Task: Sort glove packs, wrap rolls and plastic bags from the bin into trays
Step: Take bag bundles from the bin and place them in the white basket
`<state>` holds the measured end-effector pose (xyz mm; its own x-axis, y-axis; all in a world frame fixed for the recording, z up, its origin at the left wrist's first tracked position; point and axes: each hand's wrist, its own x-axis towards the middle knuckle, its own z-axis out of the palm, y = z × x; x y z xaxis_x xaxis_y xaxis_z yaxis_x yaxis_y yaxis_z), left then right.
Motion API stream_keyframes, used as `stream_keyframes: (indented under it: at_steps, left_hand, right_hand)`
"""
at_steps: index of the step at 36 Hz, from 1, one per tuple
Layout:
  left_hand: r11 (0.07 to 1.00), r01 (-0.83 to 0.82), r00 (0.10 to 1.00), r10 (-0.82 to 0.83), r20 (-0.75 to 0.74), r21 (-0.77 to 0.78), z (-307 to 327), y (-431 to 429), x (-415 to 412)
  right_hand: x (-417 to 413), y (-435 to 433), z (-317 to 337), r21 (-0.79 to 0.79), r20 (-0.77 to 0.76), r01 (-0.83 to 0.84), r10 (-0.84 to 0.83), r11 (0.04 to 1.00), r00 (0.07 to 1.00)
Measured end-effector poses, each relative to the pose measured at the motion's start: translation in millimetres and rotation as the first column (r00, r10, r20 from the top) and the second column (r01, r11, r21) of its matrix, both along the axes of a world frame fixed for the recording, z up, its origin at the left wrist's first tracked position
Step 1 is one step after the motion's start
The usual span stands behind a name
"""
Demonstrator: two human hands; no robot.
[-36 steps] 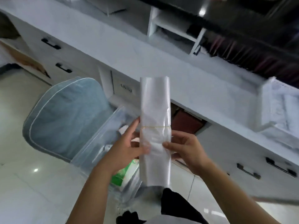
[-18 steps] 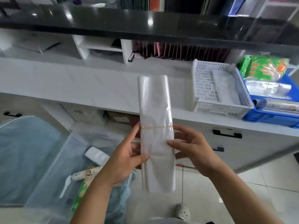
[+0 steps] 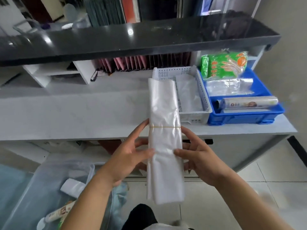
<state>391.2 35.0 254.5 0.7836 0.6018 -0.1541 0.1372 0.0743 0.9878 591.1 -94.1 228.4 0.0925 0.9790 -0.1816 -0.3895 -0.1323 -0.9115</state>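
Observation:
I hold a long flat bundle of clear plastic bags (image 3: 164,136), bound by a thin yellow rubber band, upright in front of the white counter. My left hand (image 3: 131,156) grips its left edge, thumb on the front. My right hand (image 3: 196,156) grips its right edge the same way. Behind the bundle's top stands a white perforated tray (image 3: 194,112) with clear bags in it. To its right a blue tray (image 3: 245,117) holds green glove packs (image 3: 224,65), a clear pack and a wrap roll (image 3: 249,103). The clear bin (image 3: 49,180) at lower left holds a white bag pack and a wrap roll.
The white counter (image 3: 74,117) runs across the view, with a black glossy shelf (image 3: 132,40) above it and small white cubbies at its back. Drawers with black handles sit under the counter. Tiled floor lies at the lower right. My dark-clad leg shows at the bottom.
The view has swung right and up from the bin to the counter, bringing both trays into sight. The bundle stays in both hands, now in front of the white tray.

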Motion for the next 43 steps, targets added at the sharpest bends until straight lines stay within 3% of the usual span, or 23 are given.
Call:
stream_keyframes:
  at_steps: [6,10,14,19,23,30,32,35,38,43]
  left_hand:
    - [0.919,-0.388,0.921,0.389,0.001,0.072,-7,89,45]
    - [0.955,-0.279,0.942,0.293,-0.163,0.104,-30,147,81]
    - [0.982,-0.188,0.948,0.189,-0.256,0.028,-54,190,124]
    - [0.983,-0.121,0.974,0.091,-0.206,-0.137,-70,233,167]
    - [0.962,-0.152,0.980,0.117,-0.161,-0.226,-77,260,186]
    - [0.961,-0.135,0.988,0.112,-0.109,-0.241,-101,274,193]
    - [0.955,-0.131,0.990,0.110,-0.091,-0.267,-107,277,192]
    - [0.955,-0.118,0.992,0.101,-0.075,-0.273,-111,281,189]
    - [0.946,-0.121,0.992,0.107,-0.063,-0.300,-113,281,190]
    - [0.951,-0.115,0.993,0.103,-0.055,-0.287,-115,281,189]
  right_hand:
    - [32,25,-12,-0.065,-0.073,0.177,-0.181,0.982,0.981]
    - [63,55,-13,-0.135,-0.048,0.251,-0.259,0.959,0.965]
    - [95,99,-3,-0.153,0.005,0.298,-0.300,0.942,0.954]
    - [134,165,3,-0.268,0.064,0.336,-0.331,0.903,0.941]
    - [162,215,-4,-0.384,0.123,0.322,-0.298,0.866,0.947]
    - [186,284,-34,-0.526,0.126,0.223,-0.183,0.821,0.975]
    - [180,296,-42,-0.574,0.229,0.222,-0.106,0.788,0.968]
    - [162,306,-53,-0.588,0.498,0.321,0.020,0.742,0.867]
    - [147,303,-61,-0.513,0.720,0.417,0.112,0.751,0.685]
    - [130,296,-65,-0.439,0.879,0.456,0.267,0.774,0.394]
